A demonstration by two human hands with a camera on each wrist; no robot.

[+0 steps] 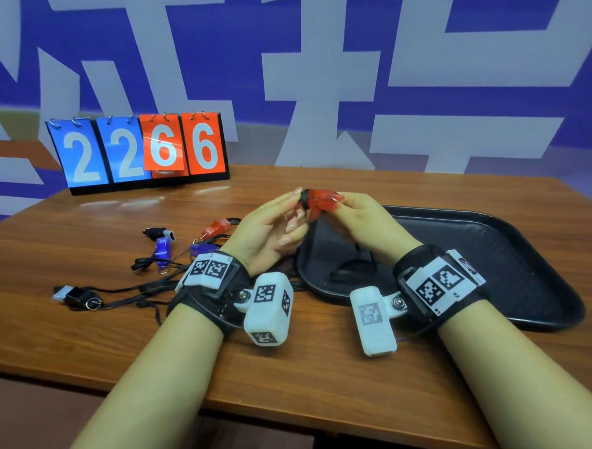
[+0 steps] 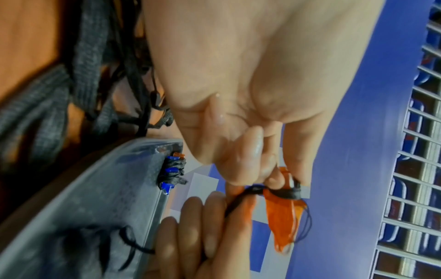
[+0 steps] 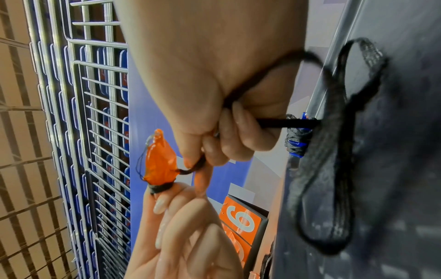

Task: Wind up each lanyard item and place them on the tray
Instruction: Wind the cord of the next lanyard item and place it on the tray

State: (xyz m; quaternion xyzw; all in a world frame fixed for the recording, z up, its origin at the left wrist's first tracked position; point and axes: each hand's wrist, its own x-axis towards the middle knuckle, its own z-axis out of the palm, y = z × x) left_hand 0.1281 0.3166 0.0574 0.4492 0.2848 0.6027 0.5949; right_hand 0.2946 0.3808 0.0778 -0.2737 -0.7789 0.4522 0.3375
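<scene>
Both hands hold a red whistle (image 1: 318, 203) in the air above the left rim of the black tray (image 1: 527, 275). My left hand (image 1: 297, 204) pinches the end of the red whistle (image 2: 284, 217) where a few turns of its black lanyard (image 2: 287, 194) are wound. My right hand (image 1: 337, 202) is at the ring end, and in the right wrist view it (image 3: 200, 158) grips the lanyard cord (image 3: 262, 79) beside the whistle (image 3: 160, 162). The slack lanyard (image 1: 351, 269) hangs down into the tray. A blue whistle (image 3: 296, 136) with its cord wound round it lies in the tray (image 3: 405, 132).
Several unwound whistles lie tangled in black lanyards on the wooden table (image 1: 84, 226) left of my hands: a red one (image 1: 216, 226), a blue one (image 1: 161, 249), a black one (image 1: 77, 296). A flip scoreboard (image 1: 142, 149) stands at the back left.
</scene>
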